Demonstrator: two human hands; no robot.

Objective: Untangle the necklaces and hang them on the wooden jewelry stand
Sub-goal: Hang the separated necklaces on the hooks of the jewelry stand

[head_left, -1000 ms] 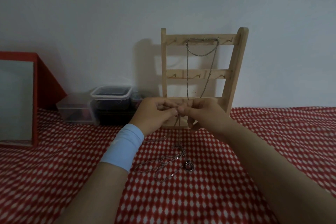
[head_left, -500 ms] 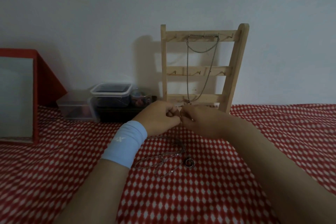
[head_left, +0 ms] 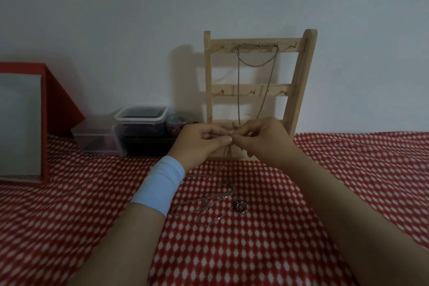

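A wooden jewelry stand [head_left: 301, 81] leans against the wall, with a silver chain [head_left: 239, 81] draped over the hooks of its top bar. In front of its base my left hand [head_left: 199, 144] and my right hand [head_left: 267, 139] meet fingertip to fingertip, both pinching a thin necklace chain [head_left: 228, 153] that drops from them to the cloth. Below the hands a tangle of thin chains [head_left: 209, 202] lies on the cloth, with a ring pendant [head_left: 241, 207] at its right end. A light blue band wraps my left wrist.
A red-and-white patterned cloth [head_left: 348, 193] covers the surface. Clear plastic containers [head_left: 139, 125] stand at the wall left of the stand. A red box with a mirror panel [head_left: 25, 123] is at the far left.
My hands stayed together at the stand's base, dipping and then rising slightly while working the chain. The tangle on the cloth has shifted little.
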